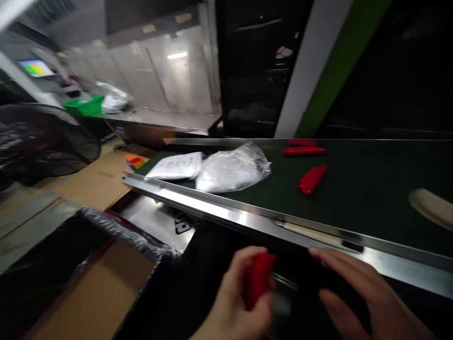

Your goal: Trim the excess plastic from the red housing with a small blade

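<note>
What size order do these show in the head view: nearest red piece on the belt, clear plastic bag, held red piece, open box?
1. Open box
2. Clear plastic bag
3. Held red piece, partly covered by the left hand; nearness likely enlarges it
4. Nearest red piece on belt

At least three red pieces [260, 278] and two white bags [230, 170] are showing.
Two hands [230, 302] are appearing, one holding one red piece; at least two more are lying on one belt [371, 184], another red patch leaving the count unclear. One fan [46, 139], one green bin [85, 106] and one screen [35, 68] are standing beyond.
</note>
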{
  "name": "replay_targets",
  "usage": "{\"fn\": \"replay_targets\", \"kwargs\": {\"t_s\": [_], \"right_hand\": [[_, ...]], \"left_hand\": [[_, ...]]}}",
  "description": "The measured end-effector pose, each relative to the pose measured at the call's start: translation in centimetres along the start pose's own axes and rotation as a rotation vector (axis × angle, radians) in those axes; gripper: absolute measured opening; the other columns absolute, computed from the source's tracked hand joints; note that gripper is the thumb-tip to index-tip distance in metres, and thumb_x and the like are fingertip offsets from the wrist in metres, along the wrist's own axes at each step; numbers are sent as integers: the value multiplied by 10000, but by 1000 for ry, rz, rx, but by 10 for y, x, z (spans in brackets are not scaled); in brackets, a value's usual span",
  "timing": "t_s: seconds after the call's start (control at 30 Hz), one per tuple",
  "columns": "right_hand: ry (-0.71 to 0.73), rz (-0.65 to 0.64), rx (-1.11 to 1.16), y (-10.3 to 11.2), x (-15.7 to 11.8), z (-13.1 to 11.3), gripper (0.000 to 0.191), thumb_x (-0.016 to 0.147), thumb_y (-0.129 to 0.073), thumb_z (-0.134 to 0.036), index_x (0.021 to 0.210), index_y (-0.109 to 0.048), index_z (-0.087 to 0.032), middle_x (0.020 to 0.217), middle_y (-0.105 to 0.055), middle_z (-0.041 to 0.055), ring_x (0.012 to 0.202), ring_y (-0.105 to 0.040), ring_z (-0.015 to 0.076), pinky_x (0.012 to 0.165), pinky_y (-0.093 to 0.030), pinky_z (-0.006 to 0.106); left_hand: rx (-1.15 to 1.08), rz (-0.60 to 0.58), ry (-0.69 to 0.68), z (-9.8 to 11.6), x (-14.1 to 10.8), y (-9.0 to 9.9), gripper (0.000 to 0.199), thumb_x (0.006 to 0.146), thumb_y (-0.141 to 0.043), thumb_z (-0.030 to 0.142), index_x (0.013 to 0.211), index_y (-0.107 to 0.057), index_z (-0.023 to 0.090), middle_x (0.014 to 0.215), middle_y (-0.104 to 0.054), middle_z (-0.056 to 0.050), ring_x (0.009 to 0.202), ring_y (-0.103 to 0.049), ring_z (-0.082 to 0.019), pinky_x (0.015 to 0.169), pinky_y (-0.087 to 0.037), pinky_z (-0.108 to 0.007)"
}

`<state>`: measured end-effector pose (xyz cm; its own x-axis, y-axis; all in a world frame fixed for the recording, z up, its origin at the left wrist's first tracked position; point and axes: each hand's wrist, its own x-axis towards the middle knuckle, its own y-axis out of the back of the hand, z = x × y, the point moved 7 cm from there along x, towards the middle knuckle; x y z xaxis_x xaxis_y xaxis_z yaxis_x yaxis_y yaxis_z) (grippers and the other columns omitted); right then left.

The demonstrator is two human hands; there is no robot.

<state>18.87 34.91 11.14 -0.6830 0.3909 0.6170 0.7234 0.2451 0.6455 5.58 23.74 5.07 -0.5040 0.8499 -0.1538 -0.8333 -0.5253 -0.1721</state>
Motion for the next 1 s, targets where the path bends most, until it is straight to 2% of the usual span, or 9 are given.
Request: {"fn": "replay_targets", "kwargs": {"t_s": [0.07, 0.2, 0.37, 0.5, 0.67, 0.73, 0.83, 0.93, 1.0], "right_hand": [[29, -1, -122, 9, 8, 7, 407, 928, -547, -126, 1331, -509, -172, 1246, -598, 83, 1141, -575, 222, 1004, -466, 362], [190, -137, -324, 3, 19, 20, 347, 910, -524, -43, 1252, -570, -79, 1206, -610, 132, 1147, -553, 262, 992, -462, 428], [198, -224, -494, -21, 21, 31, 331, 919, -546, -103, 1242, -590, -44, 1170, -612, 166, 1062, -545, 302, 898, -490, 466], [162, -226, -533, -31, 21, 33, 317, 912, -581, -130, 1224, -626, -153, 1029, -646, 101, 922, -538, 274, 776, -468, 426], [131, -292, -484, -25, 26, 28, 284, 929, -524, -93, 1186, -614, -175, 953, -647, 58, 862, -567, 219, 687, -456, 344], [61, -266, -313, -15, 29, 22, 223, 955, -512, -127, 1157, -598, -167, 987, -635, 56, 887, -595, 191, 728, -483, 317], [-177, -188, -4, -1, 25, 17, 129, 974, -532, -209, 1081, -602, -225, 1012, -624, 18, 882, -619, 135, 795, -507, 251], [-460, -138, 169, 2, 7, 18, 132, 968, -566, -310, 1079, -632, -287, 963, -657, -23, 758, -642, 93, 711, -536, 177], [-582, -116, 253, 1, -6, 17, 190, 954, -584, -364, 1127, -637, -306, 950, -688, -25, 691, -656, 86, 641, -553, 150]], "left_hand": [[-75, 72, 136, -5, 2, 13, 458, 832, -664, 239, 1235, -446, 255, 843, -591, 7, 582, -489, -83, 527, -406, -198], [-209, -22, 310, -4, 2, 8, 490, 851, -658, 276, 1253, -379, 246, 845, -556, 20, 432, -388, -28, 422, -289, -177], [-449, -78, 413, -4, 2, -15, 318, 861, -663, 268, 1110, -470, 226, 972, -563, -10, 487, -431, -24, 396, -312, -132], [-612, -154, 473, -8, 1, -26, 217, 917, -598, 382, 1011, -502, 211, 955, -582, -18, 457, -468, -35, 326, -316, -102], [-856, -304, 430, -4, -4, -33, 360, 1012, -314, 473, 1096, -553, 218, 892, -653, -55, 360, -522, -73, 287, -373, -132], [-924, -340, 410, -2, -8, -35, 424, 1019, -259, 482, 1139, -567, 217, 923, -679, -81, 417, -599, -110, 320, -437, -149], [-1023, -370, 408, 0, -13, -39, 490, 1023, -215, 496, 1158, -588, 210, 950, -699, -102, 528, -676, -153, 388, -502, -167], [-1069, -374, 412, 1, -17, -42, 537, 1018, -201, 521, 1166, -602, 197, 938, -709, -115, 568, -690, -169, 417, -517, -178], [-1080, -375, 408, 1, -18, -43, 532, 1011, -234, 536, 1161, -609, 190, 920, -710, -116, 566, -684, -170, 412, -502, -175]]}}
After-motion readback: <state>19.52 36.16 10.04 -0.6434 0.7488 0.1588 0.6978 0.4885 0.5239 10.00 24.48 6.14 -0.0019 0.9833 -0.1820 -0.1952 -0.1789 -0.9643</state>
